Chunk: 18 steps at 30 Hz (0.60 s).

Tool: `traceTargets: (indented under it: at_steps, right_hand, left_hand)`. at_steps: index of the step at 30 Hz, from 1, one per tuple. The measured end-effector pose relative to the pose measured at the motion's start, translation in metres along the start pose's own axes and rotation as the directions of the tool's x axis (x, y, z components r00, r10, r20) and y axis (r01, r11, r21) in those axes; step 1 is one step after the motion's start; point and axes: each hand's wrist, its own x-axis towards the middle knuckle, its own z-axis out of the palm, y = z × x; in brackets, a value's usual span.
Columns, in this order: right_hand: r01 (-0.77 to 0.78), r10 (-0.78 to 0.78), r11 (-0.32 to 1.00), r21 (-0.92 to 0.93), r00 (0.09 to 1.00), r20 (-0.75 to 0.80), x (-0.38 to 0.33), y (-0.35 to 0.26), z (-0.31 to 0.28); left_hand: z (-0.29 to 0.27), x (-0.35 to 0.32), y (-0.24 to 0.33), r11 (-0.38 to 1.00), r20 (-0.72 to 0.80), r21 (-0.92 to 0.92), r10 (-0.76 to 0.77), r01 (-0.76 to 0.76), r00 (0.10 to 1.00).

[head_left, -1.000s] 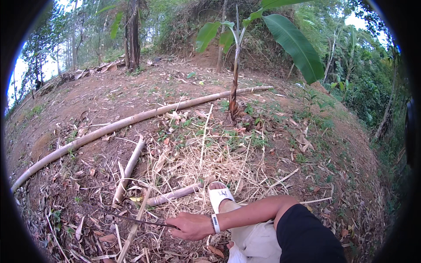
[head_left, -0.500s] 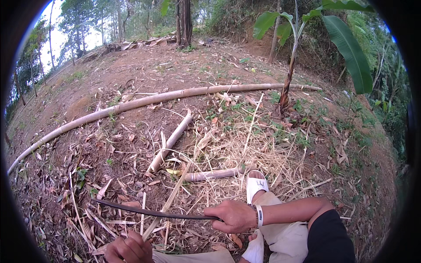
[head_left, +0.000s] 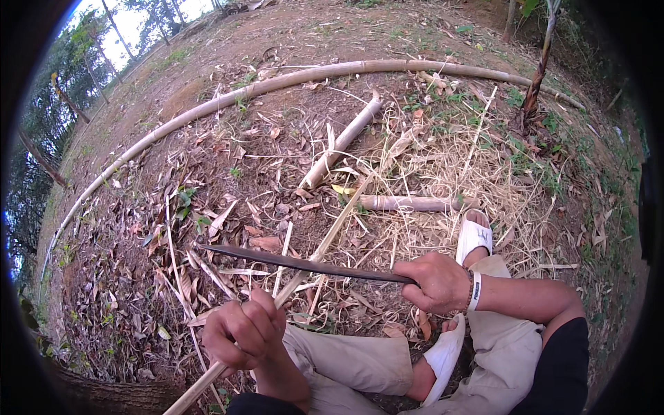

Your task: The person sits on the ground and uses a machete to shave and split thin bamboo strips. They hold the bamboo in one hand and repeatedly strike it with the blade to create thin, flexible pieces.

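Observation:
My right hand (head_left: pixel 436 282) grips the handle of a long dark machete (head_left: pixel 297 261), whose blade points left and lies across a thin split bamboo strip (head_left: pixel 325 242). My left hand (head_left: pixel 242 332) is closed around the lower part of that strip, which runs up and to the right over the leaf litter. The blade crosses the strip just above my left hand. I sit on the ground with my knees bent, in beige trousers and white sandals (head_left: pixel 474 237).
A long bamboo pole (head_left: pixel 228 100) curves across the ground at the back. Two short bamboo pieces (head_left: pixel 344 140) (head_left: pixel 408 203) lie among dry leaves and straw. A thin tree trunk (head_left: pixel 538 69) stands at the upper right.
The view tilted down and nearer to the ground. My left hand came into view and took hold of the bamboo strip. The machete now lies across the strip.

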Motion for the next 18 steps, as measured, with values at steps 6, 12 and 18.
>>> traceTargets:
  at_steps: [6,12,18]
  right_hand:
    - [0.043,-0.046,0.999,-0.033,0.995,-0.088,-0.003,0.007,0.005]
    - [0.079,-0.089,0.994,-0.077,0.987,-0.134,-0.009,-0.023,-0.01]
    - [-0.121,0.135,0.987,0.103,0.98,-0.146,0.001,0.018,0.002]
  left_hand:
    - [-0.009,0.001,0.0,0.999,0.002,-0.033,0.015,-0.015,1.0]
    - [-0.004,0.0,-0.004,0.996,-0.096,-0.059,0.061,-0.067,0.993]
    - [0.003,0.0,-0.004,0.999,0.056,-0.026,-0.037,0.039,0.998]
